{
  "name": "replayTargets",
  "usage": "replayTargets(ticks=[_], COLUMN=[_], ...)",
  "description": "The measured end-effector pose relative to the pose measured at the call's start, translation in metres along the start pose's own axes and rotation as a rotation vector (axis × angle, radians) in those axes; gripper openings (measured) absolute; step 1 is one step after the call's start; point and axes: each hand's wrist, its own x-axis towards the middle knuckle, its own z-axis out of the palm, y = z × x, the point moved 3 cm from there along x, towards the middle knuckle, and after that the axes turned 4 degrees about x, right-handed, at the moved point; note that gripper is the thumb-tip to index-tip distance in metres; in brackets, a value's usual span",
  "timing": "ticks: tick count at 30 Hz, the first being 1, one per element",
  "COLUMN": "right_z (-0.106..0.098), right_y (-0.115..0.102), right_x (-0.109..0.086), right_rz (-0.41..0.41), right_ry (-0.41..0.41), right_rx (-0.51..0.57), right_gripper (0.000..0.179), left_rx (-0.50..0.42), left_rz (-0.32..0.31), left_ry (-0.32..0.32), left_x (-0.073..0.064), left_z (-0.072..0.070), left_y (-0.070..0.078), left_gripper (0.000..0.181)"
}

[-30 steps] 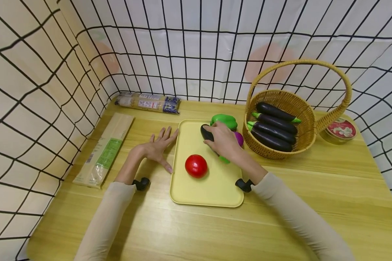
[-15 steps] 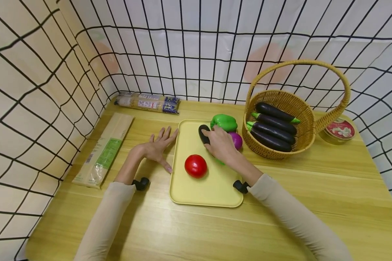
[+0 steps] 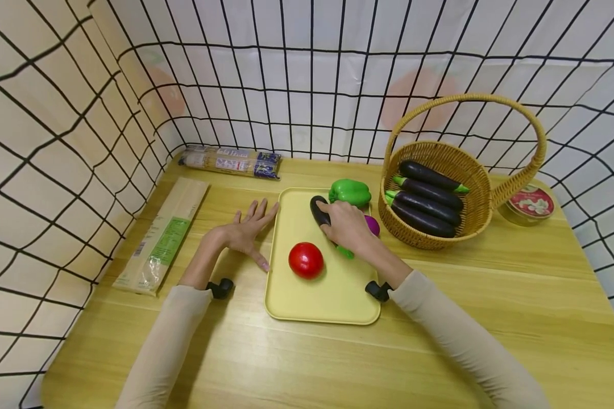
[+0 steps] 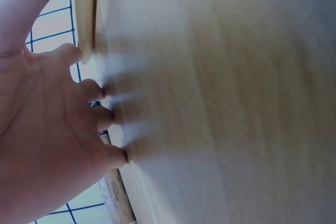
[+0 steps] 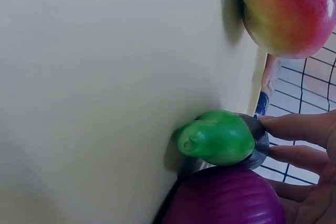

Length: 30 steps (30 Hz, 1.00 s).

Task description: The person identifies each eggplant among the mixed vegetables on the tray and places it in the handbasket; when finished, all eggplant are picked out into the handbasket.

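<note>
My right hand [image 3: 349,226] grips a dark eggplant [image 3: 318,209] that lies slantwise on the yellow tray [image 3: 323,321]. Its green stem end [image 5: 218,137] faces the right wrist camera, with my thumb and fingers about the dark body behind it. Right beside it is a purple onion [image 5: 231,198], mostly behind my hand in the head view. A red and yellow-green mango [image 3: 306,261] sits on the tray nearer to me. At the tray's back right is a green bell pepper [image 3: 350,192]. My left hand [image 3: 243,234] rests with fingers spread at the tray's left edge, holding nothing.
Right of the tray stands a wicker basket [image 3: 435,241] with several eggplants [image 3: 424,210] inside. A round tin [image 3: 529,204] is behind it. On the left lie a flat noodle pack [image 3: 169,233] and a bagged pasta pack [image 3: 230,162]. Black wire grid [image 3: 312,91] encloses the table.
My right hand has shifted slightly left with the eggplant, and its green end shows again below my hand. The left hand stays where it was.
</note>
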Motion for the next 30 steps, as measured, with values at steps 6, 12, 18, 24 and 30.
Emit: replayTargets(ticks=[6,12,18,24,30], right_z=[-0.001,-0.001,-0.005,-0.019,-0.047], right_y=[0.003,0.006,0.006,0.007,0.009], right_x=[0.001,0.002,0.001,0.002,0.001], right_rz=[0.035,0.069,0.070,0.008,-0.011], right_ry=[-0.024,-0.060,-0.082,-0.084,-0.114], right_rx=[0.079,0.185,0.269,0.335,0.361], right_gripper=[0.056,0.059,0.061,0.060,0.059], left_rx=[0.007,0.015,0.006,0.014,0.003], left_rz=[-0.004,-0.009,-0.009,-0.013,-0.002], left_ry=[-0.003,-0.004,-0.005,-0.008,-0.003], left_x=[0.001,0.001,0.001,0.000,0.001], left_z=[0.000,0.000,0.001,0.000,0.001], left_y=[0.000,0.000,0.000,-0.001,-0.001], left_gripper=[0.150,0.151,0.151,0.150,0.150])
